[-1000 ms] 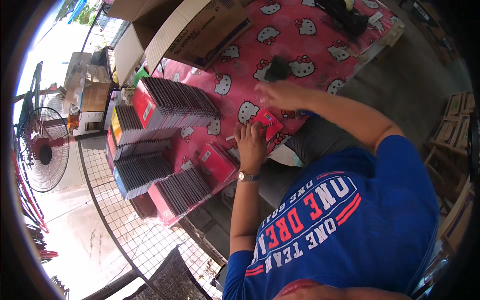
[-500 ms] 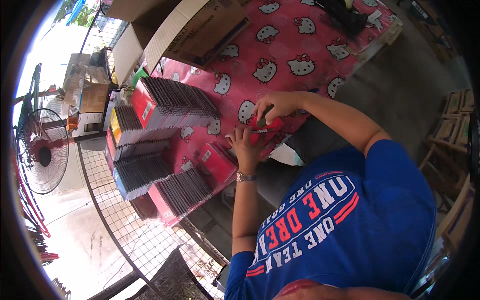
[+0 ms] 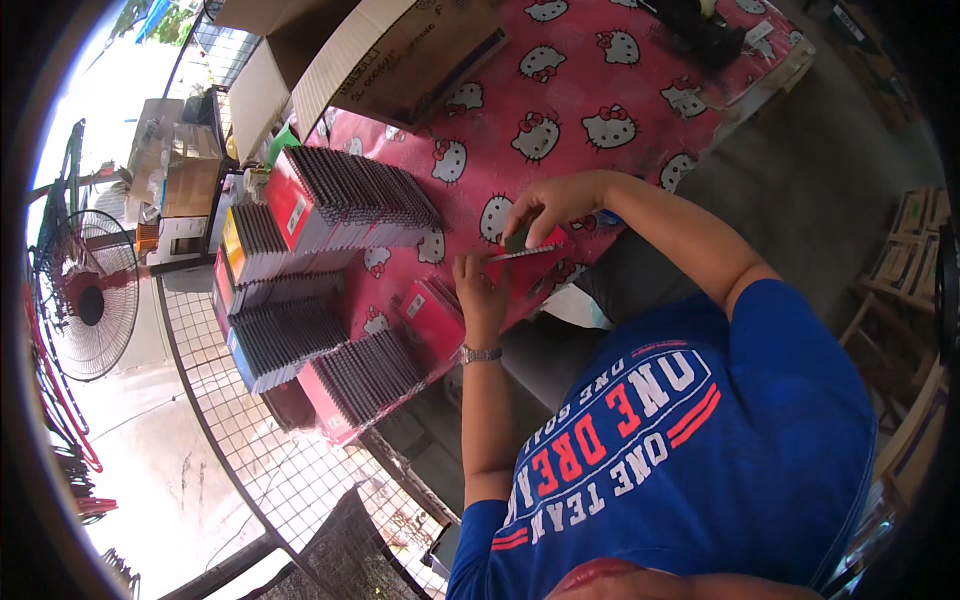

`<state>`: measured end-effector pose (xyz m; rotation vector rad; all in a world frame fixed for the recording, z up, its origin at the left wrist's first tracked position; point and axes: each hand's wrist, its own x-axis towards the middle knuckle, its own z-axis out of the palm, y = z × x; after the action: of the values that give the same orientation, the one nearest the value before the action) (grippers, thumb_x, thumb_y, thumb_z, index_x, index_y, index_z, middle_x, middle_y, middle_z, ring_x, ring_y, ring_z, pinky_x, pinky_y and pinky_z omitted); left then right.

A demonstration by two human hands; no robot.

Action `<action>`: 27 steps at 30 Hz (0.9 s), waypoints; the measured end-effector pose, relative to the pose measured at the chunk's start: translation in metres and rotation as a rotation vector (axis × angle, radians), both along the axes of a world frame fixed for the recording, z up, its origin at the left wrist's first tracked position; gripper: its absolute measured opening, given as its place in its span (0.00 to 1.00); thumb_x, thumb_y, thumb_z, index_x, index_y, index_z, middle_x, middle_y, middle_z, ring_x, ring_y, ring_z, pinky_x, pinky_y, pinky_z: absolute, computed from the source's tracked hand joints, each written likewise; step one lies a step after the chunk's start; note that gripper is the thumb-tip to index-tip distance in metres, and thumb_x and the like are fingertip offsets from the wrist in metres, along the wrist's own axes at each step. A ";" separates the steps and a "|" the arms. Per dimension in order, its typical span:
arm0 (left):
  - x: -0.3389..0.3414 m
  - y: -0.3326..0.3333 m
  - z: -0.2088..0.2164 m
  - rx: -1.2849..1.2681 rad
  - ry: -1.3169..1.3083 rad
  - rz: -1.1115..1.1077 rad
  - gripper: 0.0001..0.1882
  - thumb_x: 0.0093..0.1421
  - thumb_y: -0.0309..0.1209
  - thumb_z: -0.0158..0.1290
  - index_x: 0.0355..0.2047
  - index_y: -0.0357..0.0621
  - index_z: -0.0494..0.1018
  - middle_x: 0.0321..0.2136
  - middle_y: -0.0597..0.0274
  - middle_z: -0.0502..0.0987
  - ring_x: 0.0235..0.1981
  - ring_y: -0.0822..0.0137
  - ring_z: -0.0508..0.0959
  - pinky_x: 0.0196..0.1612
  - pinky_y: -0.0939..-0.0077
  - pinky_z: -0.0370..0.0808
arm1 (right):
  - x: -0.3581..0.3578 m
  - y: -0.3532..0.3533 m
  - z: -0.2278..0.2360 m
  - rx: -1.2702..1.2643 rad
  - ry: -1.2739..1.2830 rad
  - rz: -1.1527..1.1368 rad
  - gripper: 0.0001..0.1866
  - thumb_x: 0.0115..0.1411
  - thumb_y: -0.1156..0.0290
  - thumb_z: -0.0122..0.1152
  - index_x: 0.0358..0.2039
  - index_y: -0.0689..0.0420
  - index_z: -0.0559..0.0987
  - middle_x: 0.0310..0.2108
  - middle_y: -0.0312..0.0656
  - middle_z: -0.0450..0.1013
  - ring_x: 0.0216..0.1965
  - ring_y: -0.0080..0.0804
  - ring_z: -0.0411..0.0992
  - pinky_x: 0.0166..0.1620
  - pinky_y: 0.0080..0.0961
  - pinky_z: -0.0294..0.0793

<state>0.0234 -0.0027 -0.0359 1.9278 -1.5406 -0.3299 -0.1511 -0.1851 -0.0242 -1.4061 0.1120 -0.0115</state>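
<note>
A thin red notebook (image 3: pixel 556 242) with a white spiral-like edge lies at the near edge of the table. Over it, my right hand (image 3: pixel 560 205) is closed, pinching a small dark green piece (image 3: pixel 516 240) whose kind I cannot make out. Beside the notebook's left end is my left hand (image 3: pixel 481 292), its fingers apart and its wrist banded by a metal watch. Whether its fingertips touch the notebook's corner is unclear. Just left of that hand, a small pile of red notebooks (image 3: pixel 432 312) rests on the pink cloth.
Tall stacks of spiral notebooks (image 3: pixel 350 195) stand to the left, with red, yellow, blue and pink covers. An open cardboard box (image 3: pixel 420 65) sits at the far side. A black object (image 3: pixel 697 35) lies at the far right of the pink patterned tablecloth (image 3: pixel 575 85). A fan (image 3: pixel 90 300) stands beyond the wire mesh.
My left hand has drawn back from on top of the red notebook to its left end. The right hand stays over the notebook with the dark green piece, slightly shifted.
</note>
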 end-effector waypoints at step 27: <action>0.011 -0.010 0.005 -0.011 0.129 -0.119 0.14 0.52 0.23 0.62 0.37 0.37 0.71 0.31 0.59 0.73 0.30 0.66 0.75 0.32 0.76 0.72 | 0.034 -0.012 -0.014 -0.423 0.240 0.003 0.22 0.47 0.64 0.68 0.46 0.50 0.81 0.47 0.40 0.75 0.50 0.35 0.72 0.52 0.30 0.71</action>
<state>0.0348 -0.0124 -0.0313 1.7738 -1.5716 -0.4862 -0.1174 -0.1971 -0.0382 -1.8270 0.3217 0.1440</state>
